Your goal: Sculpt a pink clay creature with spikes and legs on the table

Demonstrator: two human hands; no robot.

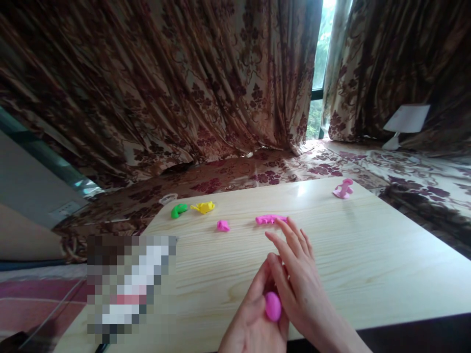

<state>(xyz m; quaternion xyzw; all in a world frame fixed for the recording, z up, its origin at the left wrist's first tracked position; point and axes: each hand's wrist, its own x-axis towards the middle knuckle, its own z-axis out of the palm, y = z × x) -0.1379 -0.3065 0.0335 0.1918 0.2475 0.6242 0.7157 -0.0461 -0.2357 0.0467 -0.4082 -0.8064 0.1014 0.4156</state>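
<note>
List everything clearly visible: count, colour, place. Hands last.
Table: 1, pale wood, centre
Ball: 1, pink, lower centre
Long strip: 1, pink, mid-table
Small lump: 1, pink, left of long strip
Yellow lump: 1, yellow, table's far left
Green lump: 1, green, left of yellow lump
Curled piece: 1, pale pink, table's far right
Flowered cloth: count unclear, white-purple, behind table
Curtains: at least 2, brown flowered, background
Window: at least 1, bright, between curtains
Lamp: 1, white, back right
Pink cloth: 1, pink, lower left
Blurred patch: 1, mixed, table's left
Left hand: 1, bare, holding ball
Right hand: 1, bare, overlapping left hand
</note>
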